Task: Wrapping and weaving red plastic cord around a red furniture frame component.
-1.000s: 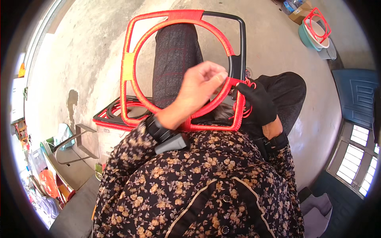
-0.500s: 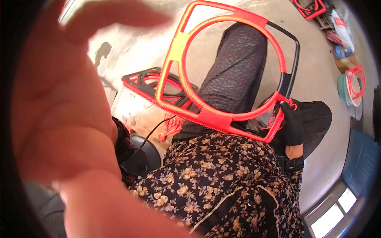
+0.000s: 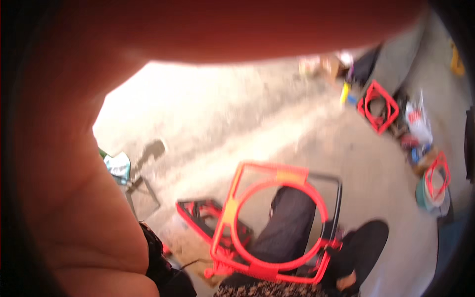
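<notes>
Left hand [image 3: 64, 198] right up against the lens, out of focus, filling the left side and the top of the view. Its fingers [image 3: 247, 24] arch across the top as a reddish blur, and I cannot tell how far they are curled. Nothing shows in them. Right hand [image 3: 346, 250], in a black glove, sits low on the right at the lower right corner of the red frame [image 3: 267, 271]. It looks wrapped round that corner, though blur hides the single fingers. The frame is a square with a ring inside and a yellow patch [image 3: 291, 176] on its top bar. It stands tilted over the lap, with a leg in grey trousers [image 3: 292, 222] showing through the ring. A black frame [image 3: 339, 198] lies just behind it. A second red frame [image 3: 198, 210] lies on the concrete floor [image 3: 222, 123] to the left, touching or nearly so. Further frames lie well apart at upper right [image 3: 378, 106], one of them on a bucket [image 3: 425, 195]. Judgement: the frame is only being steadied one-handed. Further work on it calls for the left hand down at the ring.
</notes>
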{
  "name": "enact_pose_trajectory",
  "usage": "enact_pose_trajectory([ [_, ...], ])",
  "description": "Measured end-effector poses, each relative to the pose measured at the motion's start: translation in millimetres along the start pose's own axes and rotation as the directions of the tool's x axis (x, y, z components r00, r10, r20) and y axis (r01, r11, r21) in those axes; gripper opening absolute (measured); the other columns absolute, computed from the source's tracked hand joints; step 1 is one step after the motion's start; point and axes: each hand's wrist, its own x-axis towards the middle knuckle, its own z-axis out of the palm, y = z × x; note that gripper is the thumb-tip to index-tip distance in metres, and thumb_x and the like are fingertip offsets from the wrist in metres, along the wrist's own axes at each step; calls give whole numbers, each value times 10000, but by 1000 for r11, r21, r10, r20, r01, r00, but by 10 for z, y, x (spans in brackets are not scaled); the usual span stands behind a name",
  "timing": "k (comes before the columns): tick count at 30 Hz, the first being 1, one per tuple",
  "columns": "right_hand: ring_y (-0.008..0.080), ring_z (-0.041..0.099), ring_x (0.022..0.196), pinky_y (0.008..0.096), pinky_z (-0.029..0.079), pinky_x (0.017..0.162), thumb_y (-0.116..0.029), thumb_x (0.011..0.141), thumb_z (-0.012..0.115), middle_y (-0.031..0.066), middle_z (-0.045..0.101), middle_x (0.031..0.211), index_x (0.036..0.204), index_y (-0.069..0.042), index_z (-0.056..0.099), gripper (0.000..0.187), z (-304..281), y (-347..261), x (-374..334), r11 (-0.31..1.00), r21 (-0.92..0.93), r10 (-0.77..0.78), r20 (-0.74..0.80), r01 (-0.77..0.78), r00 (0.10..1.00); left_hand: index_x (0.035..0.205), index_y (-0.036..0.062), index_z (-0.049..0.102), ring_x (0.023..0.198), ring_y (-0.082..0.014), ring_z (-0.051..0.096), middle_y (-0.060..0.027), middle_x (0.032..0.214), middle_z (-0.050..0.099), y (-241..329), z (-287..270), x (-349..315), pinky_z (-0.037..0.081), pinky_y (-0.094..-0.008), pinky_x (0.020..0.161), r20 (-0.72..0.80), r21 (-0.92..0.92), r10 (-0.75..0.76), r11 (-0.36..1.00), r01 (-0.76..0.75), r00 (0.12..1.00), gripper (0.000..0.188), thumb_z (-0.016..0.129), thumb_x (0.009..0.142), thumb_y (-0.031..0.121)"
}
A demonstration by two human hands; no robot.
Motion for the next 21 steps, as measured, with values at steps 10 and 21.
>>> enact_pose_trajectory([
  [10,114,598,689,270,488,620,-181,869,650,27,632,806,1029,-24,610,227,146,-7,-243,937,266,184,171,-225,968,1273,-63,450,996,-269,586,-229,1252,516,12,-344,-931,489,-341,814,-65,66,-52,996,56,997,580,564,795,245],
  [21,107,610,721,241,477,622,-191,901,602,33,640,843,1067,-26,594,234,-183,95,-224,811,275,463,235,-516,854,1251,-50,472,1032,-249,575,-191,1185,555,701,2085,-945,483,-340,831,368,-428,-536,627,651,759,542,611,832,263],
])
